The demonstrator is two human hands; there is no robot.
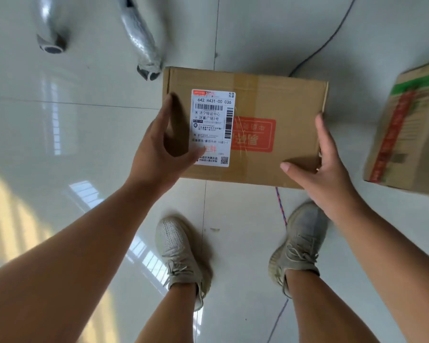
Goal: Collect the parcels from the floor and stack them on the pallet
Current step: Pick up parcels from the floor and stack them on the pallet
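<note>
Both hands reach down toward a brown cardboard parcel [245,125] in the middle of the frame, seen from above by a person looking at their own arms and feet. Left hand [159,147] is at the parcel's left edge, fingers straight and spread along the side, thumb stretched over the lower part of a white shipping label [212,127] on the top face. Right hand [325,164] is at the parcel's lower right corner, fingers straight up along the right side, thumb pointing left across the near edge. Neither hand is curled round the box; both lie open against it. Whether the parcel rests on the floor or is lifted cannot be told. A red printed square [254,134] sits beside the label, under clear tape.

A second cardboard box [406,134] with a red and green strip lies tilted at the right edge of the frame, well apart from the first. Two silvery tube ends [144,45] show at the upper left on the glossy pale tiled floor [60,120]. A dark cable [327,40] runs from the upper right to behind the parcel. Two beige sneakers [178,253] stand at the bottom centre
</note>
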